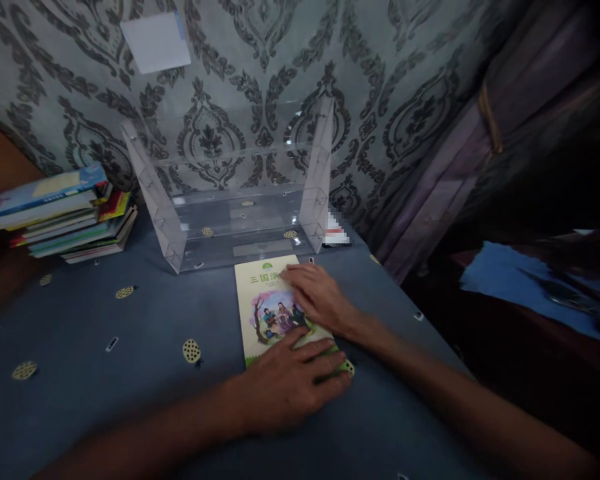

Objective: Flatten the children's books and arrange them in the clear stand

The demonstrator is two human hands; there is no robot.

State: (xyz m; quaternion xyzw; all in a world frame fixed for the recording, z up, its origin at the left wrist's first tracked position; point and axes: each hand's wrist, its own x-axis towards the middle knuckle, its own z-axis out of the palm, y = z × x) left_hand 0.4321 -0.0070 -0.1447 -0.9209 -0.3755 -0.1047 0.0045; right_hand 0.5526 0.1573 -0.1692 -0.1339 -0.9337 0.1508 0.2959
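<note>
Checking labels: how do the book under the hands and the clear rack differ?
The book lies flat; the rack stands upright. The book is opaque, with an illustrated cover; the rack is mostly see-through. The book has the left hand and right hand on it; the rack has neither. Both sit on the blue tabletop.

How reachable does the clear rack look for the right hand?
Likely yes: the right hand rests on the book, just in front of the clear rack; nothing visible stands between hand and rack.

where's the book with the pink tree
In the head view, the book lies just below centre on the table, in front of the rack, with the left hand over its bottom and the right hand over its right edge.
</note>
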